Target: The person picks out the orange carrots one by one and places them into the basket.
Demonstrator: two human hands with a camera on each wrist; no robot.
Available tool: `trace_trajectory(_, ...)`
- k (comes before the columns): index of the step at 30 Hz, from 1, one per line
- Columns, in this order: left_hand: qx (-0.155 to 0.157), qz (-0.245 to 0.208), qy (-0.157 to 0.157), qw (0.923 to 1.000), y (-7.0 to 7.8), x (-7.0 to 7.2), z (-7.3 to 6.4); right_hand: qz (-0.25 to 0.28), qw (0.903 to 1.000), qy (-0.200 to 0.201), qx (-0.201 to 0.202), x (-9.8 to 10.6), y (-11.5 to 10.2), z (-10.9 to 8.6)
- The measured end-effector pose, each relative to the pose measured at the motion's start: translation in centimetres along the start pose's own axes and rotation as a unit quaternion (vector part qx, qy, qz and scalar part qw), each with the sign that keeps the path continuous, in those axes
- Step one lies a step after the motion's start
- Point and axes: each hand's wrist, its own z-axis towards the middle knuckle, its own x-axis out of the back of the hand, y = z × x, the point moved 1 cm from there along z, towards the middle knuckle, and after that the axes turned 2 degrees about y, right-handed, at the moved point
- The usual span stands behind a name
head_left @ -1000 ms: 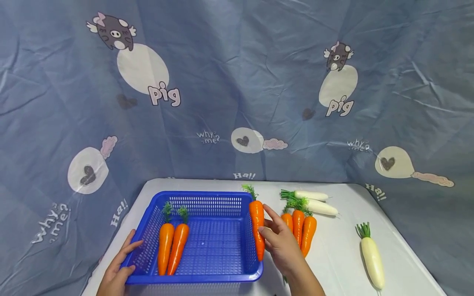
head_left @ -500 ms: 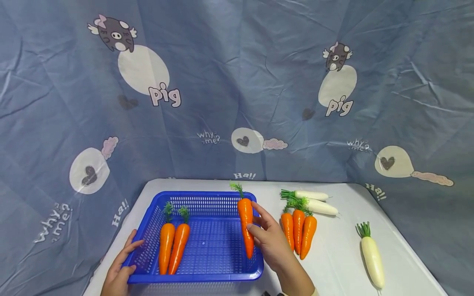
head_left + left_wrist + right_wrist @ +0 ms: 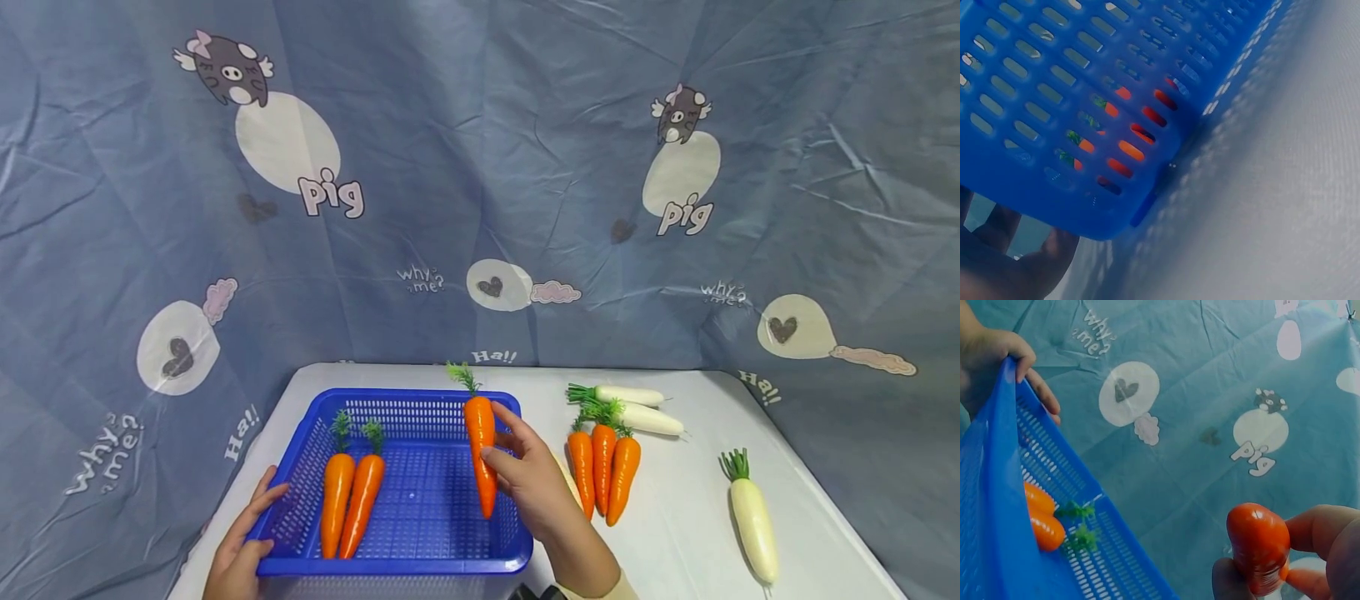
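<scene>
Head view: right hand (image 3: 525, 473) is pinching a carrot (image 3: 477, 423) between thumb and fingers, its forearm angling in from the lower right; the carrot is hanging over the right part of the blue basket (image 3: 393, 567), leaves pointing away from the person. Left hand (image 3: 237, 554) is gripping the basket's left rim near the front corner, fingers curling over. Two other carrots (image 3: 337, 500) are lying inside; three more (image 3: 603, 467) are resting on the desk (image 3: 682, 533).
</scene>
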Motion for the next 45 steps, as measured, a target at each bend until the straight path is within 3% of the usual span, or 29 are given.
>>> trace_trajectory(17, -0.064, -0.006, 0.024, 0.9976, -0.3, -0.5, -0.3, -0.004, 0.9998, -0.014, -0.010, -2.8, 0.1, 0.4)
trace_trajectory(25, -0.037, -0.010, 0.036, 0.9986, -0.3, -0.4, -0.3, 0.006, 0.9995, -0.027, -0.015, -4.3, 0.4, 0.9)
trace_trajectory(33, -0.045, -0.008, 0.033, 0.9984, -0.4, -0.5, -0.3, 0.008, 0.9996, -0.024, -0.016, -5.2, 0.6, 1.2)
trace_trajectory(45, 0.022, -0.003, 0.048, 0.9986, 0.1, -0.4, -0.4, -0.009, 0.9997, -0.007, -0.023, -6.2, 0.6, 2.5)
